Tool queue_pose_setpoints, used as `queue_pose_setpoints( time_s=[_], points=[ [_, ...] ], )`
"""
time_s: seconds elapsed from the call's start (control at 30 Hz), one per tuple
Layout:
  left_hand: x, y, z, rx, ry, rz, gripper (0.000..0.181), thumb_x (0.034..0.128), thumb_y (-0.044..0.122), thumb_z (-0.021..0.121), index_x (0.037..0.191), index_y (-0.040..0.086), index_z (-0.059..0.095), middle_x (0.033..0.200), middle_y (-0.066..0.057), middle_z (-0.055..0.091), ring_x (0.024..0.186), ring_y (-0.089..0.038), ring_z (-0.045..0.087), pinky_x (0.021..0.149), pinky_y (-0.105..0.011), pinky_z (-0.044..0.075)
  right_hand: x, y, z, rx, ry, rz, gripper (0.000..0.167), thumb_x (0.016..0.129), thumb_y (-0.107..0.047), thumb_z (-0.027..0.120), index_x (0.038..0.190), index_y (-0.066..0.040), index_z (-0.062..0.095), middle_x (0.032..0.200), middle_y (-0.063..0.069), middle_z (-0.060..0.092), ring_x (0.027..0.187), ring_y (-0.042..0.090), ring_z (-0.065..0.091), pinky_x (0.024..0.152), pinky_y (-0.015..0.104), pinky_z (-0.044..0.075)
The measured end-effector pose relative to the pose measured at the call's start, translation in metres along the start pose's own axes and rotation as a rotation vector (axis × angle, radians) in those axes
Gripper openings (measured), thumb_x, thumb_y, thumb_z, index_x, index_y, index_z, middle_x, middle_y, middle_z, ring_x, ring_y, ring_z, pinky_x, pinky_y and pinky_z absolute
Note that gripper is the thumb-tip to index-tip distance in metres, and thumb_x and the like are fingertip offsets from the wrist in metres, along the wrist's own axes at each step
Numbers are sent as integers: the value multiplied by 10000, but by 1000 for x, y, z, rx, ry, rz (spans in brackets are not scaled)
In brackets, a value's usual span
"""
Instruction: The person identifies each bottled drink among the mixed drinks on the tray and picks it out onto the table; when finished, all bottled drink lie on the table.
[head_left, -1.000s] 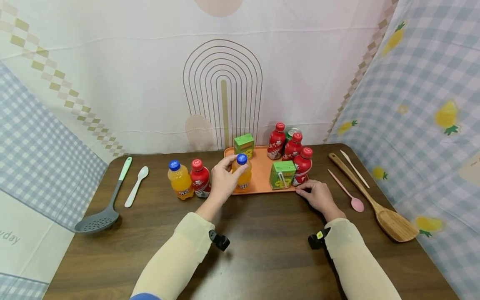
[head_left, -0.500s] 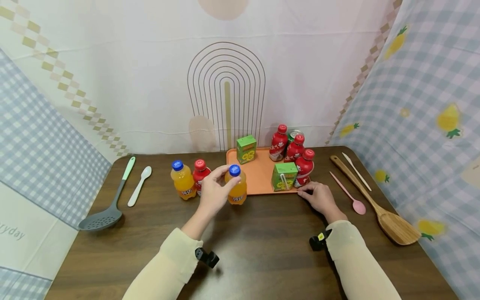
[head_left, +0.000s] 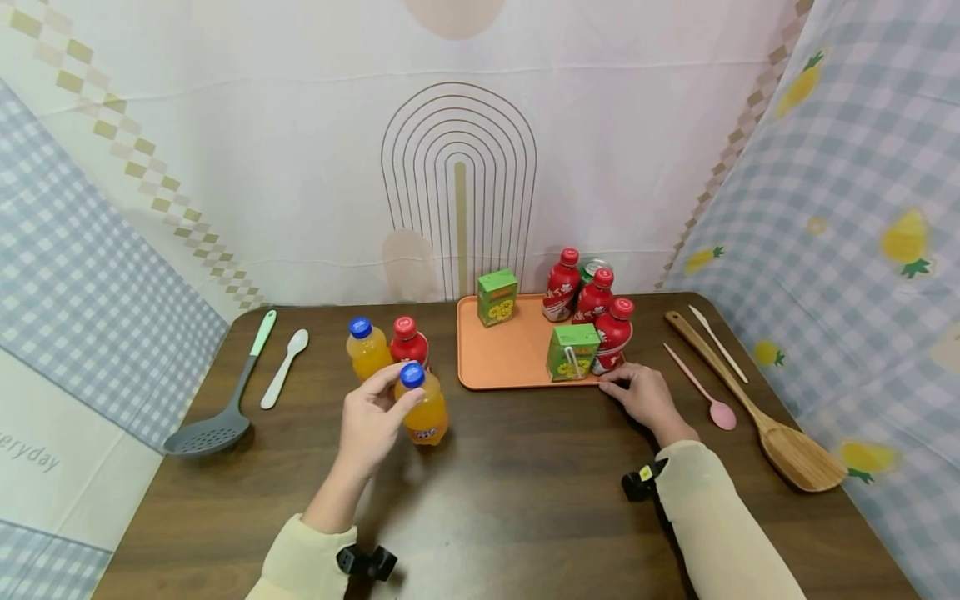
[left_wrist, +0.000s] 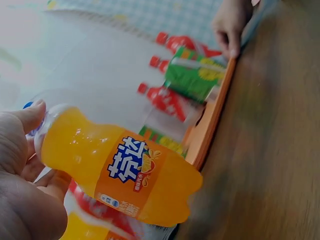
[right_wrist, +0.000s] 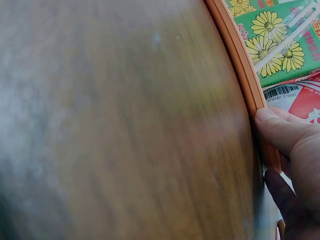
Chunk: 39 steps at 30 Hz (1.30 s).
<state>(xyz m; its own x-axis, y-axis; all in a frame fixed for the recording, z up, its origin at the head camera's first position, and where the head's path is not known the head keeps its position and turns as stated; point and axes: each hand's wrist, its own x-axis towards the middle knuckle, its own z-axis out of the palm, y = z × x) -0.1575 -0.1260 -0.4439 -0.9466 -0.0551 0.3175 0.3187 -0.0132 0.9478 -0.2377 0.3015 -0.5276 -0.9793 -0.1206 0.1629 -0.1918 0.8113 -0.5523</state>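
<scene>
My left hand [head_left: 372,423] pinches a bottle of orange soda [head_left: 426,414] near its blue cap, off the tray's left side. In the left wrist view the bottle [left_wrist: 125,170] tilts across the frame, thumb and fingers at its neck. My right hand [head_left: 643,401] holds the front right corner of the orange tray [head_left: 491,367]; in the right wrist view the thumb [right_wrist: 272,122] lies on the rim. On the tray stand two green drink cartons [head_left: 573,353], several red bottles [head_left: 613,336] and a green can [head_left: 592,268], mostly hidden behind them.
Left of the tray stand another orange soda bottle [head_left: 367,346] and a red bottle [head_left: 409,342]. A grey skimmer [head_left: 210,432] and a white spoon [head_left: 286,367] lie at the left. To the right lie a pink spoon [head_left: 720,412], a wooden turner [head_left: 798,454] and a pale knife [head_left: 717,342].
My left hand has carried the orange soda bottle from over the tray's left part leftward and toward me, off the tray. The right hand keeps its hold on the tray's corner.
</scene>
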Motion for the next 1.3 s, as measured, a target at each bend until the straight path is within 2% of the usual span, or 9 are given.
queue_pose_setpoints(
  time_s=[0.13, 0.3, 0.5, 0.57, 0.7, 0.97, 1.3],
  points=[
    [-3, -3, -20, 24, 25, -5, 334, 828, 32, 741, 1152, -14, 668, 1119, -122, 661, 1013, -208, 629, 918, -264, 499, -1, 2, 0, -4, -3, -1, 84, 854, -214, 746, 911, -158, 775, 985, 40, 709, 985, 278, 629, 887, 505, 475],
    [-1, -3, -43, 52, 38, 3, 332, 850, 19, 714, 1170, -42, 647, 1125, -109, 658, 1012, -201, 627, 908, -248, 500, 1, 3, 0, 5, -12, -8, 92, 862, -214, 739, 924, -157, 776, 991, 41, 706, 987, 278, 626, 891, 508, 472],
    [4, -2, -64, 82, 70, 21, 326, 850, 9, 709, 1166, -43, 646, 1116, -73, 658, 986, -183, 628, 888, -228, 506, 3, 2, -2, 12, -22, -11, 90, 861, -204, 739, 924, -150, 776, 993, 38, 707, 998, 271, 628, 905, 507, 466],
    [5, 3, -67, 77, 76, 13, 324, 851, -11, 700, 1165, -63, 639, 1112, -66, 659, 981, -178, 628, 885, -226, 507, 3, 1, -3, 8, -25, -10, 92, 864, -204, 737, 925, -148, 776, 992, 39, 708, 997, 271, 628, 904, 506, 466],
    [8, 2, -72, 72, 81, -7, 336, 852, -8, 700, 1177, -61, 635, 1123, -55, 658, 995, -172, 625, 893, -220, 501, 2, 1, -2, 0, -28, -4, 98, 865, -208, 735, 927, -143, 775, 992, 41, 709, 1000, 273, 628, 907, 505, 463],
    [8, -10, -75, 55, 79, -8, 361, 843, -26, 703, 1194, -65, 625, 1149, -62, 647, 1035, -163, 622, 901, -216, 493, 2, -1, -2, -2, -35, 12, 101, 868, -211, 732, 929, -142, 775, 1005, 48, 709, 1020, 279, 623, 917, 510, 456],
    [9, -15, -74, 47, 76, -15, 340, 848, -16, 700, 1182, -44, 642, 1186, -147, 615, 1043, -177, 616, 900, -222, 494, 2, -1, -3, -3, -43, 24, 106, 864, -221, 737, 931, -148, 776, 1013, 48, 708, 1017, 277, 624, 913, 509, 458]
  ],
)
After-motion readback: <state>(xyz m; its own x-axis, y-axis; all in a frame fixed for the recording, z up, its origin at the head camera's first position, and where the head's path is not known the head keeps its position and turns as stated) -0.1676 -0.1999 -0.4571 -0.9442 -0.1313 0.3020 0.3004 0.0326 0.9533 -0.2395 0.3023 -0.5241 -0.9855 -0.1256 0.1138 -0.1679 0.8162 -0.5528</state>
